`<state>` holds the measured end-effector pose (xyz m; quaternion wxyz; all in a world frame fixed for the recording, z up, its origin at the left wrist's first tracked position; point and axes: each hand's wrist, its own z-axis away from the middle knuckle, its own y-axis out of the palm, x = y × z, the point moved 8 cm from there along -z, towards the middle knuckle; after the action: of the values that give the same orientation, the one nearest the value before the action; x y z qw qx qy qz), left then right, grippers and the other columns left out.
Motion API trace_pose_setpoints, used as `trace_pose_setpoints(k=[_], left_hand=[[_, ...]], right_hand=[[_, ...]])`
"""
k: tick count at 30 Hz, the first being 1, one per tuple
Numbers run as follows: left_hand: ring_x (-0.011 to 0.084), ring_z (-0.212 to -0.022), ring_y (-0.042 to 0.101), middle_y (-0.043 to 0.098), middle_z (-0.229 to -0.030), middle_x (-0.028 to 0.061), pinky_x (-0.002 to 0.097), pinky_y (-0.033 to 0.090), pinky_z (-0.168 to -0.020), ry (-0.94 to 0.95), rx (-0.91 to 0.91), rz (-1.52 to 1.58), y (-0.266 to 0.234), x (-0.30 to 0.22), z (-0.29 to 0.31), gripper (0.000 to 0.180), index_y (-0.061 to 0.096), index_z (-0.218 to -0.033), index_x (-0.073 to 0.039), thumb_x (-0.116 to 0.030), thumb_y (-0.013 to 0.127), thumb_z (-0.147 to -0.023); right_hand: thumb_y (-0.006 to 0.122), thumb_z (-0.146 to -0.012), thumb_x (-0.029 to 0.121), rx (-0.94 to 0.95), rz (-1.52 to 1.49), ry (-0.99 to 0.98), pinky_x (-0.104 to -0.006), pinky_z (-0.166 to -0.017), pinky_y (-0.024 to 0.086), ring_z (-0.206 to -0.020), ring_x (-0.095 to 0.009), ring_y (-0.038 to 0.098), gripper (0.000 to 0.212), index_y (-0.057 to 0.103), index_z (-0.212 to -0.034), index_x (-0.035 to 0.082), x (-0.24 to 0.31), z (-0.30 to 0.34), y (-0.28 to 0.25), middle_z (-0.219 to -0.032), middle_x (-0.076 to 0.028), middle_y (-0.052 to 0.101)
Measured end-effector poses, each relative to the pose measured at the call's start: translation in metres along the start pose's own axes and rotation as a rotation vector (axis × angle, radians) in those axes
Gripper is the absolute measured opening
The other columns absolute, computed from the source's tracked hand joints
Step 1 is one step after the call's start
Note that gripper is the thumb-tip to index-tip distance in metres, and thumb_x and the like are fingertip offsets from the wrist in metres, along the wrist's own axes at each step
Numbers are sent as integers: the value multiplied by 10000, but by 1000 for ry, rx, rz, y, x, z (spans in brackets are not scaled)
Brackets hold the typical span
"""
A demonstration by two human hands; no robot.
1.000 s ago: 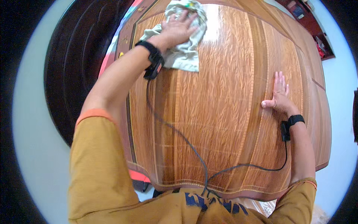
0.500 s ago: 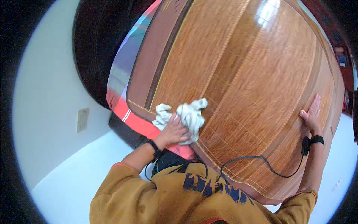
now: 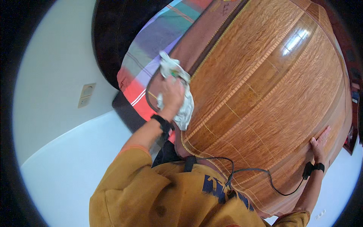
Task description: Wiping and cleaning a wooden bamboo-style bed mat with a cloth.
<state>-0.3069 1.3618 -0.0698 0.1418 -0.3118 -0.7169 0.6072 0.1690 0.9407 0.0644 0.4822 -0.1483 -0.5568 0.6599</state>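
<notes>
My left hand [image 3: 173, 96] is pressed onto a crumpled whitish cloth [image 3: 184, 113], somewhat smeared by motion. The cloth lies across the brown border at the near left corner of a glossy brown sleeping mat [image 3: 261, 90] with woven-looking panels and stitched edges. Far to the right, my right hand [image 3: 320, 143] rests flat on the mat's right part, fingers stretched out and holding nothing. Each wrist wears a black band, and a thin black cable [image 3: 251, 169] runs from the right one across the mat's near edge toward my body.
Under the mat a multicoloured checked sheet [image 3: 151, 45] covers the bed. A dark headboard [image 3: 109, 41] rises at the left, beside a pale wall with a switch plate [image 3: 87, 94]. White floor [image 3: 72, 170] shows at the lower left; dark reddish furniture [image 3: 353, 125] stands at the far right.
My left hand has pushed the cloth away from me, over the mat's left border. My right hand stays flat on the mat. The view has shifted and turned a little.
</notes>
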Motion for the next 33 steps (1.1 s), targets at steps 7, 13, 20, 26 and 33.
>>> trace_pose_setpoints(k=[7,13,20,26,33], left_hand=[[304,-994,476,449,-1080,135,391,433,-822,168,237,251,-12,-1,47,313,556,-982,-101,-145,629,-680],[324,-943,497,477,-1022,167,394,423,-820,-91,96,180,-43,82,-17,275,544,-969,-21,-125,580,-717],[324,-944,496,479,-1035,169,378,415,-838,481,185,757,-145,-109,-112,258,541,-991,-13,-134,532,-763],[189,-782,512,465,-1067,31,343,415,-619,1391,98,436,-86,-263,-93,310,555,-1044,-244,-216,584,-737],[325,-1173,394,321,-1353,163,494,321,-983,670,291,301,-23,-362,-328,442,420,-1272,-154,-351,196,-946]], right_hand=[[516,-542,813,52,-53,60,-351,-1081,15,-1359,-270,-80,1297,-60,-1400,30,19,4,-1,-1463,-194,-92],[500,-553,810,-105,127,-27,-411,-1078,-20,-1361,-294,-56,1262,-38,-1409,55,3,3,-9,-1466,-193,-68],[629,-484,696,-66,198,104,-484,-1051,-92,-1357,-290,-115,1311,-54,-1410,67,-2,-1,-6,-1468,-182,-90],[710,-399,680,9,116,178,-478,-1051,-101,-1346,-322,-146,1424,-80,-1399,45,14,2,-6,-1459,-200,-110],[633,-343,806,-61,127,141,-492,-1038,-120,-1340,-344,-146,1482,-89,-1397,55,2,8,-9,-1448,-222,-119]])
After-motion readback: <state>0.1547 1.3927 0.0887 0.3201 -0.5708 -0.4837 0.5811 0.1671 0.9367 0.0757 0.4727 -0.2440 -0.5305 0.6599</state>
